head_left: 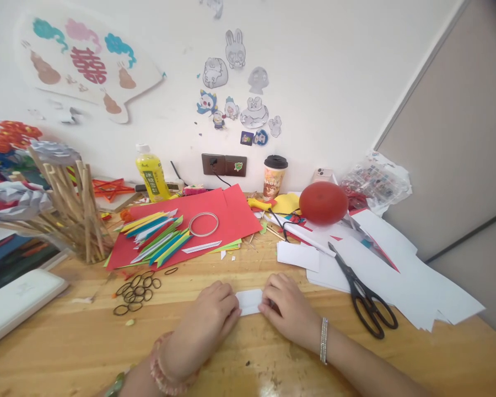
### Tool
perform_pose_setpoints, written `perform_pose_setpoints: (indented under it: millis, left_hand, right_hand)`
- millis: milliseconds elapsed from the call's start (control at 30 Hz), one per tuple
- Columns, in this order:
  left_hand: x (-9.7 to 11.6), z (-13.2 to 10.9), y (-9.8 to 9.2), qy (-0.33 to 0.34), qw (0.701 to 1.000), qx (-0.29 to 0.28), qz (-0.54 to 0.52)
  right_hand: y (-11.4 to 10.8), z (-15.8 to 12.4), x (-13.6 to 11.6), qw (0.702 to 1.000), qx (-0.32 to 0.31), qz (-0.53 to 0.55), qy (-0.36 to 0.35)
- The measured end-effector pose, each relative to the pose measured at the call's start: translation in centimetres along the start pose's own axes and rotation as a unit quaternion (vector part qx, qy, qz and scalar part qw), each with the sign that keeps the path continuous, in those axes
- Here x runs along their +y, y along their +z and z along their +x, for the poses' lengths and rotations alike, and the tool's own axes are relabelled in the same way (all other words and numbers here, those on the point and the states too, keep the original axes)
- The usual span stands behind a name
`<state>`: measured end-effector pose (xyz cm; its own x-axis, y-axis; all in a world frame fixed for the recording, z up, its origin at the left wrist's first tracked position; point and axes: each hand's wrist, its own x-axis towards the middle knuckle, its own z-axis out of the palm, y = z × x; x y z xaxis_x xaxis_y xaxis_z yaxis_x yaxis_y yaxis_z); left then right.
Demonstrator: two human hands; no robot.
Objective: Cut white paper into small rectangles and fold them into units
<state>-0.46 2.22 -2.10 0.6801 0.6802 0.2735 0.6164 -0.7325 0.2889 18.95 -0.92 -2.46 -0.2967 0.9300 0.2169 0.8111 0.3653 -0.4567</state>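
A small white paper piece point(249, 302) lies on the wooden table between my hands, with a crease line along it. My left hand point(215, 314) is closed on its left end, fingers curled. At the right end, my right hand point(284, 309) pinches the paper with thumb and fingers. Just behind my right hand is a stack of white paper cards point(298, 256). Black scissors point(357, 284) lie with slightly parted handles to the right, on larger white sheets point(417, 292).
Black rubber bands point(137, 293) lie to the left. Folded coloured strips point(159, 237) and a ring point(203, 224) rest on red paper point(240, 212). Behind stand a yellow bottle point(152, 175), a cup point(274, 179) and a red balloon point(323, 203). Sticks point(78, 209) stand at far left.
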Motion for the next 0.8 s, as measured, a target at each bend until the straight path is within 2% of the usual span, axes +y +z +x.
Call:
perform_pose_setpoints:
  millis: [367, 533, 600, 733, 800]
  left_hand:
    - [0.2, 0.6, 0.6, -0.03, 0.995, -0.034, 0.094]
    - [0.6, 0.5, 0.5, -0.028, 0.99, -0.028, 0.136]
    - [0.8, 0.4, 0.2, 0.001, 0.991, -0.018, 0.134]
    - [1.2, 0.0, -0.1, 0.133, 0.982, -0.005, 0.131]
    - [1.2, -0.2, -0.2, 0.156, 0.977, -0.01, 0.143]
  right_hand:
    - [0.6, -0.3, -0.4, 0.998, 0.035, -0.039, 0.028]
    - [0.7, -0.3, -0.6, 0.997, 0.044, -0.05, 0.037]
    - [0.7, -0.3, -0.6, 0.997, 0.047, -0.051, 0.042]
    - [0.7, -0.2, -0.6, 0.997, 0.044, -0.037, 0.051]
    - [0.6, -0.2, -0.5, 0.997, 0.044, -0.024, 0.058]
